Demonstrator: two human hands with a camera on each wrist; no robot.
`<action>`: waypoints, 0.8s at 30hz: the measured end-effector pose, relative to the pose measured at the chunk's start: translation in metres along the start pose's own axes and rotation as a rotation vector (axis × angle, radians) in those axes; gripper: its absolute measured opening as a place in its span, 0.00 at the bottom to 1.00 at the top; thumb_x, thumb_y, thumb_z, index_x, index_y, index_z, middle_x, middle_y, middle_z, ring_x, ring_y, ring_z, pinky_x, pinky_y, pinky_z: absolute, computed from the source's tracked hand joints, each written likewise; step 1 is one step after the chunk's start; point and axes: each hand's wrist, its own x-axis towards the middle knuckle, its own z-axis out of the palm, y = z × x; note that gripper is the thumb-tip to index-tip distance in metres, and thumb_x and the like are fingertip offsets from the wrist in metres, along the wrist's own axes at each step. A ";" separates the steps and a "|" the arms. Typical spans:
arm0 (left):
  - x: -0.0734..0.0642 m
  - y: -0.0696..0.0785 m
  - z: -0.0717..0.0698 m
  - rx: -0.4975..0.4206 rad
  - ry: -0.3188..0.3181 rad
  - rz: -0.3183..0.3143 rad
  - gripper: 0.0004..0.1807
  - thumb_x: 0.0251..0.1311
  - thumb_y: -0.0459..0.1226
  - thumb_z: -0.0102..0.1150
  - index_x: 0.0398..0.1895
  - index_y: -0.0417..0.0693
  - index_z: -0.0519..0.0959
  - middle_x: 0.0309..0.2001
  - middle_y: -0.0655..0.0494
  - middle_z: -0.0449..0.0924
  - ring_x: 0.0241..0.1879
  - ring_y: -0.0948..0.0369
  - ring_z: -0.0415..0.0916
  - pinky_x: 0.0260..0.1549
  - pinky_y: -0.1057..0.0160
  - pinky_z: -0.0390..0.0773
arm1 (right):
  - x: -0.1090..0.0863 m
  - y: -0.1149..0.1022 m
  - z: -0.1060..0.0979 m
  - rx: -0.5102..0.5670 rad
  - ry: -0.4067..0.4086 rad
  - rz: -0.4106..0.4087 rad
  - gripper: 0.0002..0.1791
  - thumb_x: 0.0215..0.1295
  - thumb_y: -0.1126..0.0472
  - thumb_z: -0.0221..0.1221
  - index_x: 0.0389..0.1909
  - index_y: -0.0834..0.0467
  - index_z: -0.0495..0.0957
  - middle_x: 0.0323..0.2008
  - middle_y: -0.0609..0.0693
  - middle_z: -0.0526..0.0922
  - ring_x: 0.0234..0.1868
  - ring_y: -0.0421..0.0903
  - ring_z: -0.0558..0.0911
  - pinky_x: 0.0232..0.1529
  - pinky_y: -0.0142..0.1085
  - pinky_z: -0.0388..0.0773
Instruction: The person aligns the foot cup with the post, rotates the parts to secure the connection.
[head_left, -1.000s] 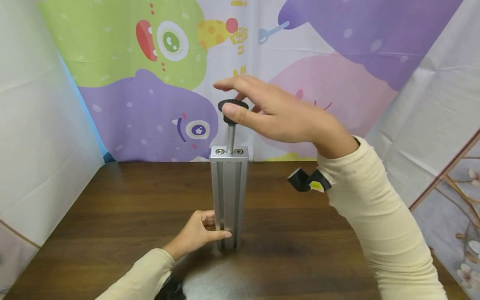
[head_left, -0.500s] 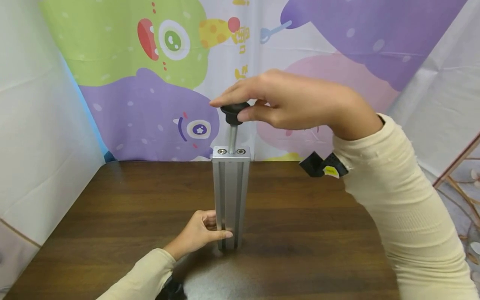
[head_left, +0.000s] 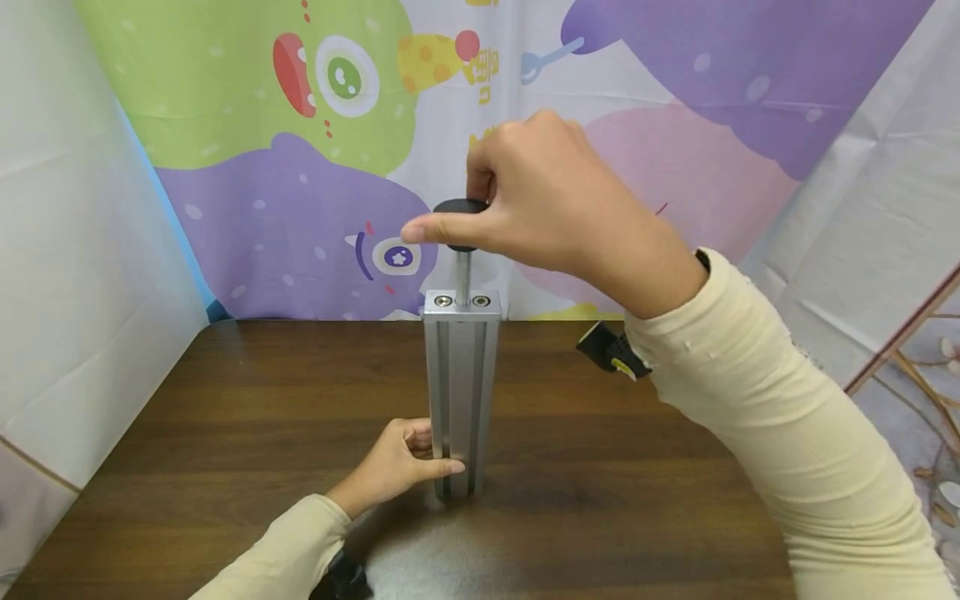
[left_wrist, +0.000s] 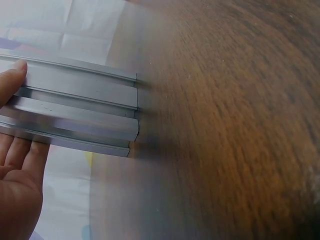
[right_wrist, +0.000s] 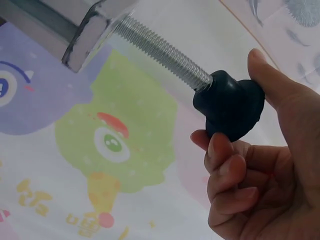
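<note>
Upright on the wooden table stands a silver aluminium profile point(head_left: 461, 383), its lower end showing grooves in the left wrist view. My left hand point(head_left: 405, 458) grips it low down, thumb across the front and fingers behind. A metal end plate point(head_left: 462, 307) with two bolts caps the top. Out of it rises a threaded rod point(right_wrist: 162, 50) carrying a black levelling foot point(right_wrist: 232, 105), round pad uppermost. My right hand point(head_left: 551, 196) holds this foot at its rim, between the thumb on the near side and curled fingers on the other. In the head view my hand partly hides the pad.
The brown wooden table point(head_left: 247, 417) reaches back to a cartoon-printed cloth point(head_left: 300, 200). White cloth walls point(head_left: 75, 208) close in both sides. A black wrist-camera mount point(head_left: 611, 350) juts from my right sleeve.
My right hand has turned about the levelling foot: its thumb now reaches left across the near side and its fingers are curled rather than stretched over the pad. My left hand stays put.
</note>
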 end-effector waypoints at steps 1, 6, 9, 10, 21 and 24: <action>0.000 0.000 0.000 -0.004 -0.003 0.000 0.21 0.50 0.30 0.70 0.48 0.29 0.78 0.39 0.38 0.84 0.39 0.59 0.84 0.40 0.63 0.83 | 0.000 -0.001 0.001 -0.006 0.008 0.005 0.32 0.49 0.30 0.64 0.12 0.56 0.74 0.11 0.47 0.71 0.18 0.42 0.69 0.22 0.35 0.66; 0.000 0.000 -0.001 -0.021 -0.007 -0.003 0.21 0.51 0.29 0.70 0.48 0.29 0.78 0.40 0.37 0.84 0.39 0.59 0.84 0.40 0.63 0.83 | 0.000 -0.002 0.002 -0.019 0.012 0.009 0.32 0.50 0.30 0.63 0.12 0.56 0.74 0.11 0.47 0.70 0.18 0.42 0.68 0.22 0.35 0.66; 0.000 0.000 -0.001 -0.019 -0.006 -0.004 0.22 0.51 0.29 0.70 0.49 0.29 0.78 0.40 0.37 0.83 0.39 0.59 0.84 0.40 0.63 0.83 | 0.000 -0.002 0.002 -0.026 0.004 0.007 0.31 0.53 0.30 0.62 0.15 0.56 0.76 0.13 0.47 0.72 0.19 0.43 0.69 0.23 0.36 0.66; 0.000 0.000 -0.001 -0.017 -0.006 -0.005 0.22 0.51 0.29 0.70 0.49 0.29 0.77 0.40 0.37 0.83 0.39 0.59 0.84 0.40 0.63 0.83 | 0.000 -0.001 0.002 -0.025 -0.002 0.006 0.31 0.54 0.31 0.61 0.17 0.56 0.77 0.14 0.47 0.73 0.20 0.43 0.70 0.24 0.36 0.67; 0.000 -0.002 0.000 -0.007 0.006 -0.005 0.21 0.50 0.29 0.70 0.48 0.29 0.78 0.40 0.38 0.84 0.39 0.59 0.84 0.40 0.64 0.83 | 0.005 0.030 -0.006 0.092 -0.256 -0.324 0.24 0.71 0.41 0.48 0.63 0.42 0.71 0.54 0.35 0.78 0.48 0.33 0.77 0.47 0.33 0.76; 0.000 -0.002 0.000 -0.003 0.009 -0.009 0.21 0.50 0.29 0.70 0.47 0.29 0.78 0.39 0.38 0.84 0.39 0.59 0.84 0.40 0.64 0.83 | 0.009 0.043 -0.004 0.147 -0.317 -0.480 0.21 0.73 0.44 0.44 0.65 0.33 0.66 0.60 0.29 0.71 0.54 0.30 0.73 0.50 0.32 0.75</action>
